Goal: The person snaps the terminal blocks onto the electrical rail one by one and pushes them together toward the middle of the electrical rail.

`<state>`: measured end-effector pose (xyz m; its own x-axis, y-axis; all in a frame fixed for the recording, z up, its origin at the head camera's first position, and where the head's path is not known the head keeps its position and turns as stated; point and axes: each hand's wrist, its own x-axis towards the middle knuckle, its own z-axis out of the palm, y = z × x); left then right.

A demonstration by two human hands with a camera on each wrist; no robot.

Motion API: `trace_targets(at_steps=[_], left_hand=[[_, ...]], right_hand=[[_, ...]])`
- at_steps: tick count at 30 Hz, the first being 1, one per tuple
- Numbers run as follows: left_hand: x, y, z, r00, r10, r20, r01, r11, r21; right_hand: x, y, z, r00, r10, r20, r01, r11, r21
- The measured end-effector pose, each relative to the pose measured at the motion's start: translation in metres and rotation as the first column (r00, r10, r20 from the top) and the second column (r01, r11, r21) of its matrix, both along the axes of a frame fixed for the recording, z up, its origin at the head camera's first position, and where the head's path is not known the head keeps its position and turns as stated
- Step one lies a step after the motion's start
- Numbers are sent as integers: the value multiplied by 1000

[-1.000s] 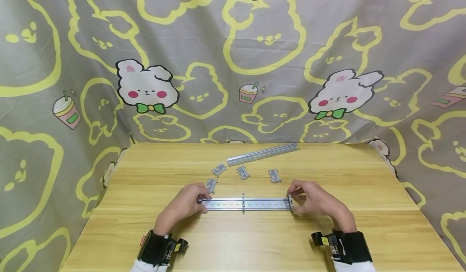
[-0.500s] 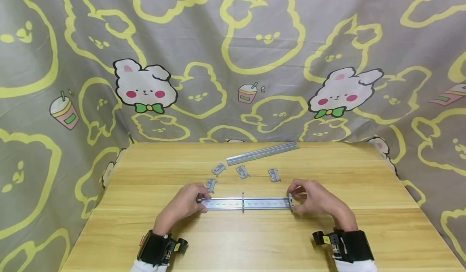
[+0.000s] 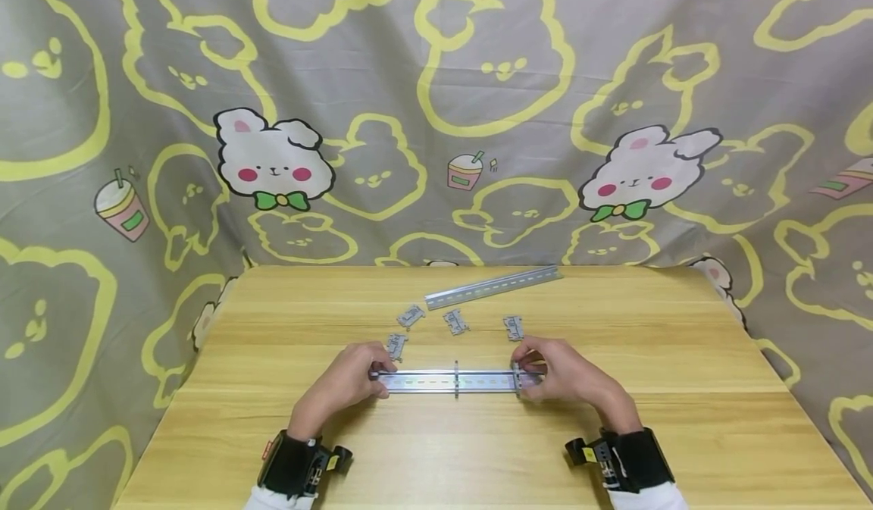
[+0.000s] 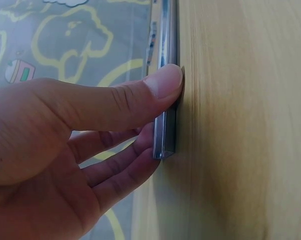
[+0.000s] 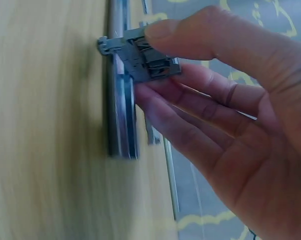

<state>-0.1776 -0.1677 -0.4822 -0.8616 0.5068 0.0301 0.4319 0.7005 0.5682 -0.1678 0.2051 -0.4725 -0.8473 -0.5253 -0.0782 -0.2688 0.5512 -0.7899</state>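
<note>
Covering the left end of the near rail point(image 3: 486, 383) in the head view, the left hand point(image 3: 351, 377) keeps that tip out of sight, though the left wrist view shows it in a narrow pinch, thumb on one side and fingers on the other, their tips partly hidden; the right hand point(image 3: 566, 370) grips the held block point(image 3: 516, 380) between thumb and fingers, across the rail near its right end, and whether the block is fully seated I cannot tell; its details are blurred in the right wrist view, where the rail runs out at the top; both sleeves point(image 3: 276, 499) are cut off by the head view's bottom edge; counted up, there are two metal rails, the near one level between the hands and the far rail point(image 3: 494, 287) slanting at the back of the table point(image 3: 450, 457); there are six gray blocks, namely the held one, the middle block point(image 3: 456, 380) standing across the near rail, and four loose blocks point(image 3: 455, 321) lying between the two rails; two black wristbands point(image 3: 639, 458) show, one per arm.
</note>
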Motion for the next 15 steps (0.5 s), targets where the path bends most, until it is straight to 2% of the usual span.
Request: trace_targets(at_steps=[15], left_hand=[[1, 0, 0, 1000, 3, 2, -3, 1000, 12]], right_hand=[[-2, -44, -8, 993, 42, -109, -44, 999, -20]])
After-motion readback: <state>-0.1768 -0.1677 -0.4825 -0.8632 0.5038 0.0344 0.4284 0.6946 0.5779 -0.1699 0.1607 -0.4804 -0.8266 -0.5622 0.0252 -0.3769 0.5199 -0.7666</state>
